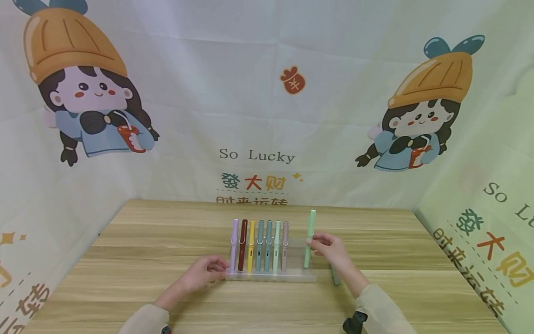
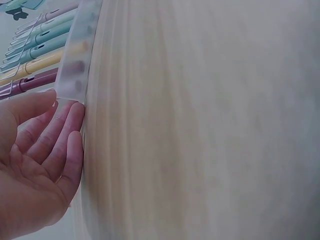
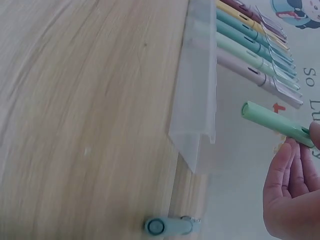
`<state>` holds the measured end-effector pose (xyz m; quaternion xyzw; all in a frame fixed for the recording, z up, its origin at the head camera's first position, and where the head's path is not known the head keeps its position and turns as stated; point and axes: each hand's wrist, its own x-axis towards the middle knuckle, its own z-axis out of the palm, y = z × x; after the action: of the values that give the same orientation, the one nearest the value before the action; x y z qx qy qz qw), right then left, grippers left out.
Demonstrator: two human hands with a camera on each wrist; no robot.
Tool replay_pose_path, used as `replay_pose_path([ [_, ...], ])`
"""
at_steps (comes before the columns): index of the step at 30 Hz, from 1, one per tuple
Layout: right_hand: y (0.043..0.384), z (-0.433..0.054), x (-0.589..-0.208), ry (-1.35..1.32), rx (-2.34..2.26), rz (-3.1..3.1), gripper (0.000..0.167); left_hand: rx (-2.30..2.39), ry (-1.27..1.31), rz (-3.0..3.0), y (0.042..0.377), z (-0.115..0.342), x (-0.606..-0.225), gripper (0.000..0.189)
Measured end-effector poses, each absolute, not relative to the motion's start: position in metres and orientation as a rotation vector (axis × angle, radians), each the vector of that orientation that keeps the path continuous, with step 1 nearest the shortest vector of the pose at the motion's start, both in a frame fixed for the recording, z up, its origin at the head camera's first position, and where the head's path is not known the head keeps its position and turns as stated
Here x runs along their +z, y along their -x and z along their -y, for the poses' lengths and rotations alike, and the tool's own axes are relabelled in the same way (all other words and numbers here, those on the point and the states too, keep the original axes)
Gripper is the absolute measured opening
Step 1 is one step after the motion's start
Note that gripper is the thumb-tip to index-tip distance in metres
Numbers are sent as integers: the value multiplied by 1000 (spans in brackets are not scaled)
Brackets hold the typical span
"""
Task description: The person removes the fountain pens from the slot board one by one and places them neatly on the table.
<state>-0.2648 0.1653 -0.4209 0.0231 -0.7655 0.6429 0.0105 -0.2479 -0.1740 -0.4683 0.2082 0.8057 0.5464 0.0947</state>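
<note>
Pen stand (image 1: 271, 278): translucent, set on the wood table (image 1: 146, 250) near its middle, front lip facing the wearer. Going left to right.

Left hand (image 1: 207, 270): narrow grip at the stand's left end, thumb at the upper corner, fingertips by the lower one, backs of the fingers close to the tabletop.

Stand contents, seven capped pens, all upright in a row, clips forward, lower ends behind the front lip: lavender pen (image 1: 234, 243), dark red pen (image 1: 242, 246), yellow pen (image 1: 251, 246), two teal pens (image 1: 263, 246) side by side, mint pen (image 1: 276, 246), mauve pen (image 1: 285, 246). Spacing looks fairly even. Right of the mauve one, the bare back panel (image 1: 297, 255) shows through to wood grain.

Green pen (image 1: 311, 225): in the air by the stand's right end, near upright with a slight tilt, cap up. Right wrist view has its lower end apart from the lip.

Right hand (image 1: 331, 248): pinching that pen around mid-length, thumb against fingertips.

Loose teal pen (image 1: 335, 276): lying on the table just beyond the stand's right end, outside it, partly hidden by the right hand in the head view.
</note>
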Motion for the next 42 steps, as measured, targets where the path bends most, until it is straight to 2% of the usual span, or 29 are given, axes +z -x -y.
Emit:
replay_pose_path([
  [16,262,-202,-423,-27,1919,2449,39,1611,-619,-2388,249,175,-469,22],
  [23,301,-241,-486,-56,1941,2357,48,1608,-612,-2390,248,175,-468,22],
  [25,303,-245,-490,-23,1928,2356,49,1605,-610,-2392,248,175,-468,22],
  [27,299,-246,-486,-15,1919,2367,48,1606,-617,-2392,248,175,-469,21],
  [31,273,-237,-450,15,1899,2425,39,1607,-621,-2388,244,173,-462,20],
  [34,261,-234,-433,47,1895,2452,41,1612,-620,-2385,237,170,-450,19],
  [42,264,-250,-446,64,1854,2506,49,1608,-618,-2383,238,170,-449,17],
])
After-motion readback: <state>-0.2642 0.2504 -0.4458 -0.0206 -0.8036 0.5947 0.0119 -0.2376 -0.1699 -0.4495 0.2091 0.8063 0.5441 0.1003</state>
